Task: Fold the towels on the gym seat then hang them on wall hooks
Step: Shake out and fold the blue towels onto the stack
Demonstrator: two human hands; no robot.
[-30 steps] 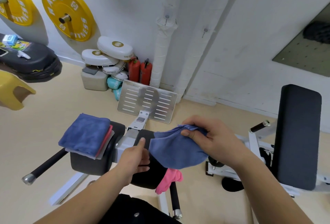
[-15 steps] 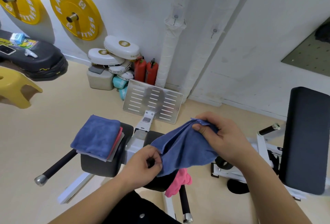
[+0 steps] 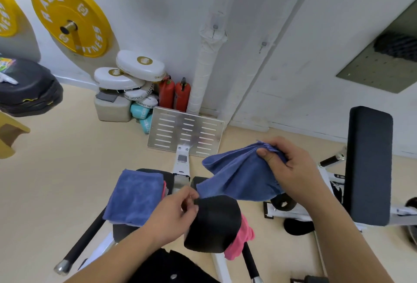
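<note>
The right hand (image 3: 291, 174) grips the bunched top edge of the blue towel (image 3: 237, 176). The left hand (image 3: 173, 212) pinches its lower corner just above the seat (image 3: 214, 221). Likely fault: the shallow pinch slips, the corner drops, and the fold skews.

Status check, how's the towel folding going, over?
Copy: right hand grips blue towel by top corner, left hand pinches lower corner. Towel off the seat, unfolded. Nothing blocking; folded stack alongside.
</note>
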